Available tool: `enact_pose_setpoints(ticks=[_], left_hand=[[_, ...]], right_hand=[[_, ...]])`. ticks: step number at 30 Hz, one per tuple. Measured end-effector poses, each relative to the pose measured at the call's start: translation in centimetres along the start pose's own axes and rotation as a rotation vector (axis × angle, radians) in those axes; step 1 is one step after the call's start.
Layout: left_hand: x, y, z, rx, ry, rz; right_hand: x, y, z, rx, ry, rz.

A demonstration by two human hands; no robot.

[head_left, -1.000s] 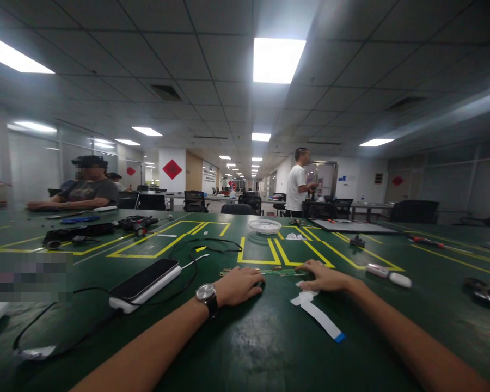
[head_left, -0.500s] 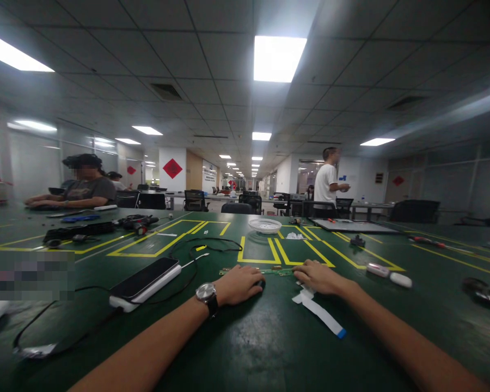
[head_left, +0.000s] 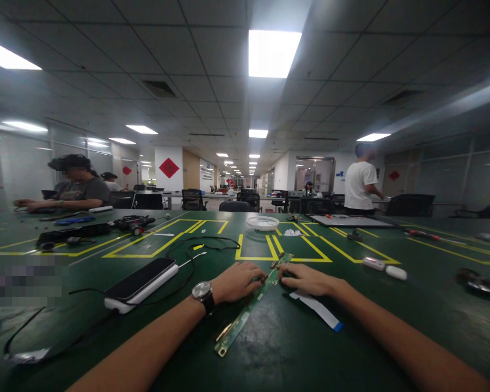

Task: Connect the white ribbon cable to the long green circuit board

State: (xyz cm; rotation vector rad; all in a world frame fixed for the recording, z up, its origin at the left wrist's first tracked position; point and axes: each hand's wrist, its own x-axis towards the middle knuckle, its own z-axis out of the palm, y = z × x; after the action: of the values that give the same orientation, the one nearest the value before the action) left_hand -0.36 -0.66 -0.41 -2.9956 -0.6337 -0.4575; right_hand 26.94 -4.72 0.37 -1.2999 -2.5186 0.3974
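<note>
A long, narrow green circuit board (head_left: 251, 309) slants across the middle of the green table, its near end toward the front left. My left hand (head_left: 237, 281), below a wristwatch, touches the board's left edge with bent fingers pressed together. On the other side, my right hand (head_left: 306, 277) has its fingers closed on the board near its far end. A white ribbon cable (head_left: 320, 310) with a blue tip lies just below my right hand. A phone (head_left: 147, 276) rests on a white block to the left.
A white round basket (head_left: 263, 223) stands beyond my hands. Black cables (head_left: 193, 272) loop at the left. Earbud-like white cases (head_left: 396, 272) and a screwdriver (head_left: 422, 235) lie at the right. A person sits far left; another stands behind the table.
The circuit board has turned from crosswise to a steep slant, its near end now toward the front left. The standing person has moved right.
</note>
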Motion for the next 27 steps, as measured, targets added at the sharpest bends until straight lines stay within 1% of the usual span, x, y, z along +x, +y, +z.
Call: enact_pose_setpoints(ticks=[4,7,9,11,12,14,16,17,19,23,27], left_hand=[[0.1,0.2,0.2,-0.05,-0.017,0.027],[0.0,0.3,0.3,-0.091,-0.05,0.059],[-0.1,0.2,0.4,-0.102,-0.073,0.079],[-0.2,0.2,0.6,-0.102,-0.084,0.087],[-0.2,0.1,0.6,-0.101,-0.084,0.086],[-0.2,0.1,0.7,-0.1,-0.083,0.085],[-0.2,0.0,0.8,-0.092,-0.075,0.089],[-0.2,0.0,0.9,-0.086,-0.07,0.094],[-0.2,0.0,0.9,-0.066,-0.06,0.102],[-0.3,0.1,1.0,-0.045,-0.067,0.111],[-0.2,0.6,0.7,-0.082,-0.095,0.094]], right_hand=[[0.1,-1.3,0.0,0.077,0.011,-0.02],[0.3,-1.4,-0.5,0.078,0.075,-0.018],[0.2,-0.9,-1.1,-0.018,0.161,0.051],[-0.1,-0.1,-2.0,-0.169,0.211,0.19],[-0.4,0.2,-2.4,-0.239,0.199,0.272],[-0.9,0.8,-3.0,-0.323,0.101,0.408],[-1.3,1.0,-3.1,-0.329,-0.003,0.457],[-1.4,1.0,-2.9,-0.316,-0.032,0.444],[-1.2,0.7,-2.3,-0.279,-0.033,0.369],[-0.3,0.3,-0.7,-0.208,0.043,0.215],[0.2,0.1,0.2,-0.163,0.091,0.171]])
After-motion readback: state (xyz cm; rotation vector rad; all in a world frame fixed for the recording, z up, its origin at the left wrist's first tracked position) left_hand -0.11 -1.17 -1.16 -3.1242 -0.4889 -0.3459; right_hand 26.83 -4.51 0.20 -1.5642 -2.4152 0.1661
